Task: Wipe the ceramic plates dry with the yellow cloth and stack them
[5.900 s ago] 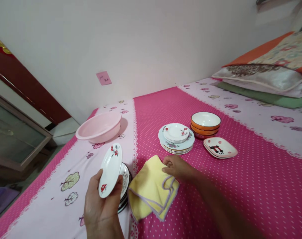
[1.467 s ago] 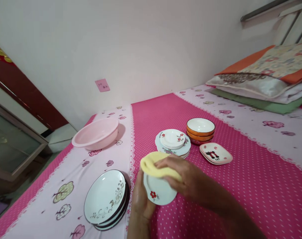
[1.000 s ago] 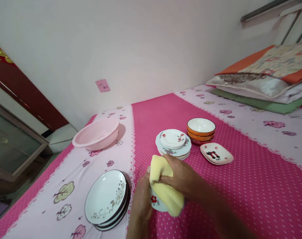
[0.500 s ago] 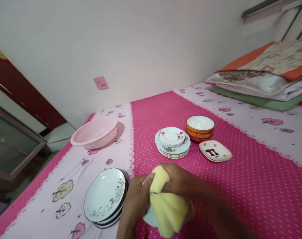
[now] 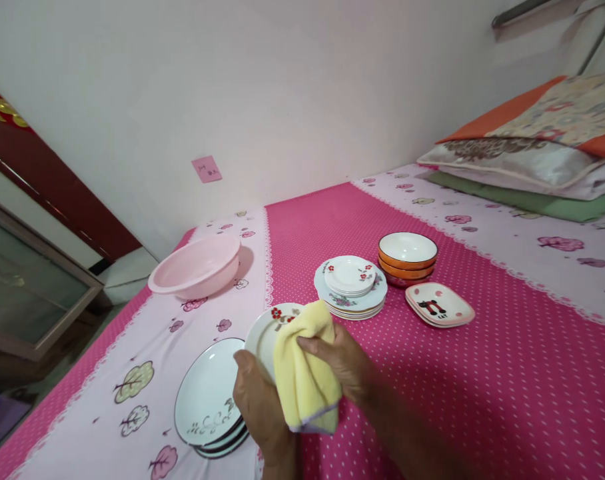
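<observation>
My left hand (image 5: 262, 407) grips the near edge of a small white plate (image 5: 261, 333) with red flowers, held tilted above the bed. Against the plate's right side, my right hand (image 5: 350, 363) pinches a yellow cloth (image 5: 305, 380) that hangs down in folds and hides part of the plate. Left of my hands sits a stack of dark-rimmed white plates (image 5: 205, 387). Beyond them are a stack of pale blue flowered plates (image 5: 325, 293) topped by small white flowered plates (image 5: 347, 272), orange bowls (image 5: 407, 263) nested together, and square cat-print dishes (image 5: 440, 303).
A pink basin (image 5: 197, 267) rests on the far left of the patterned bedspread (image 5: 482, 393). Folded bedding and a pillow (image 5: 522, 163) are piled at the right by the wall. A pink note (image 5: 206, 169) sticks to the wall (image 5: 302, 100).
The plate has come up and left, its flowered face now showing beside the cloth. My hands have moved apart, and the cloth now hangs looser from my right hand.
</observation>
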A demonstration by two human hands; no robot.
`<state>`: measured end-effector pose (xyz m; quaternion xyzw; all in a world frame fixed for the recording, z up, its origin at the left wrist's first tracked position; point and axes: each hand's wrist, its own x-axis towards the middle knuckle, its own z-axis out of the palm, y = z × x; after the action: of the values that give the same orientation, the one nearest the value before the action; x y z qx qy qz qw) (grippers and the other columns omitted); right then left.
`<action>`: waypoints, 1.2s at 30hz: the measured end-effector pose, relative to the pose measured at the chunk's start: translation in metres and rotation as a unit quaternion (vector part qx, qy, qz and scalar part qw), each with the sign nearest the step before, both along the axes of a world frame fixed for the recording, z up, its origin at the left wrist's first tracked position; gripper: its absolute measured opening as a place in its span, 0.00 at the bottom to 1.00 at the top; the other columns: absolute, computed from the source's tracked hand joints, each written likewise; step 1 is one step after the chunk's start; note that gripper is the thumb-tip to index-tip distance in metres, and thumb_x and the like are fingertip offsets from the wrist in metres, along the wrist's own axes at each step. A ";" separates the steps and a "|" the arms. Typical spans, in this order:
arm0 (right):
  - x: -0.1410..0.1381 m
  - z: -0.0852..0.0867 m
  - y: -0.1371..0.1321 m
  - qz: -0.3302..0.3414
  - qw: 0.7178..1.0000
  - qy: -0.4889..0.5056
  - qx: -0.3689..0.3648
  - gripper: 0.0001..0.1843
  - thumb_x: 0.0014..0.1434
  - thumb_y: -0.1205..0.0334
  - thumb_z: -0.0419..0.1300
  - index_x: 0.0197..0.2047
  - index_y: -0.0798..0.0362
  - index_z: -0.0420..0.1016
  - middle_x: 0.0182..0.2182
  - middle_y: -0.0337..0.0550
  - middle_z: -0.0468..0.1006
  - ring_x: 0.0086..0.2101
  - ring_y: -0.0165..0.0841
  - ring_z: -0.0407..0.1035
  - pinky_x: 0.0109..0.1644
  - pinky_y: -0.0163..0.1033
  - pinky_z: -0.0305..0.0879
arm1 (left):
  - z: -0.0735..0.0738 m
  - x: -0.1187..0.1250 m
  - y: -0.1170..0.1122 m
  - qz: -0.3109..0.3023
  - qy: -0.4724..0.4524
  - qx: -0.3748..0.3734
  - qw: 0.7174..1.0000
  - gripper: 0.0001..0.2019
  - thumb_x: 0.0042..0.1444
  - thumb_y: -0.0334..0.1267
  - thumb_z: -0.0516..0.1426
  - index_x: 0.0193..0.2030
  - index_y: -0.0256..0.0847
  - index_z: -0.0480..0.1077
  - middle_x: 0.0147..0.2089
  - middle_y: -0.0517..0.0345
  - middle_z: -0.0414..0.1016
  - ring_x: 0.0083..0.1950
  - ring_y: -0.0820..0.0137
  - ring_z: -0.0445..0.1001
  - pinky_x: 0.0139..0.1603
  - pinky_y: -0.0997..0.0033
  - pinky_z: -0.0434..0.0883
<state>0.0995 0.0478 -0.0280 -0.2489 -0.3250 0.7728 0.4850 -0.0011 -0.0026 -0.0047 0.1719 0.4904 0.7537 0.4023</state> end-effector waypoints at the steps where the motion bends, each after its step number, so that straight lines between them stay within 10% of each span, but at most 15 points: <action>1: -0.009 -0.002 -0.005 -0.002 0.999 0.033 -0.025 0.33 0.43 0.48 0.80 0.49 0.54 0.78 0.41 0.48 0.86 0.42 0.46 0.82 0.54 0.50 0.75 | 0.001 0.004 -0.001 0.056 0.022 -0.001 0.998 0.23 0.64 0.61 0.57 0.40 0.41 0.78 0.30 0.55 0.81 0.33 0.61 0.81 0.29 0.67 0.74; 4: -0.023 -0.008 -0.011 -0.001 0.995 0.067 -0.071 0.36 0.42 0.45 0.80 0.49 0.55 0.78 0.38 0.49 0.87 0.41 0.47 0.82 0.52 0.50 0.76 | 0.004 0.008 0.000 0.114 0.101 -0.018 0.988 0.27 0.63 0.65 0.56 0.40 0.39 0.78 0.31 0.54 0.81 0.32 0.61 0.79 0.31 0.65 0.75; 9: 0.015 -0.001 0.010 0.006 1.000 -0.022 0.020 0.31 0.46 0.48 0.79 0.50 0.52 0.79 0.43 0.47 0.86 0.43 0.44 0.81 0.52 0.48 0.76 | 0.006 -0.012 0.003 -0.077 0.168 -0.011 0.983 0.23 0.63 0.60 0.59 0.44 0.40 0.77 0.35 0.55 0.80 0.33 0.66 0.74 0.34 0.69 0.71; 16: 0.073 0.003 0.023 0.186 0.953 -0.181 0.155 0.24 0.50 0.49 0.76 0.46 0.54 0.83 0.38 0.42 0.85 0.37 0.37 0.77 0.41 0.38 0.71 | 0.005 -0.025 0.004 -0.293 0.370 -0.029 0.881 0.23 0.65 0.58 0.57 0.28 0.41 0.69 0.27 0.61 0.66 0.30 0.70 0.62 0.31 0.72 0.61; 31: -0.013 -0.006 -0.011 0.018 0.999 0.016 -0.049 0.34 0.44 0.46 0.78 0.49 0.56 0.79 0.38 0.50 0.86 0.39 0.46 0.82 0.49 0.49 0.76 | 0.002 -0.002 -0.001 0.120 0.166 -0.024 0.978 0.22 0.65 0.59 0.57 0.30 0.45 0.62 0.25 0.67 0.63 0.27 0.71 0.60 0.25 0.72 0.63; 36: -0.008 -0.004 -0.009 0.035 0.998 0.021 -0.038 0.32 0.43 0.49 0.78 0.49 0.54 0.79 0.37 0.46 0.86 0.39 0.45 0.81 0.50 0.48 0.75 | 0.013 -0.009 -0.005 0.044 0.210 -0.037 0.976 0.22 0.67 0.60 0.54 0.32 0.45 0.63 0.27 0.66 0.64 0.28 0.70 0.62 0.27 0.71 0.65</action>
<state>0.0910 0.0390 -0.0317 -0.2390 -0.2940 0.8061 0.4545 -0.0100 -0.0072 0.0082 0.2894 0.5983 0.6994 0.2629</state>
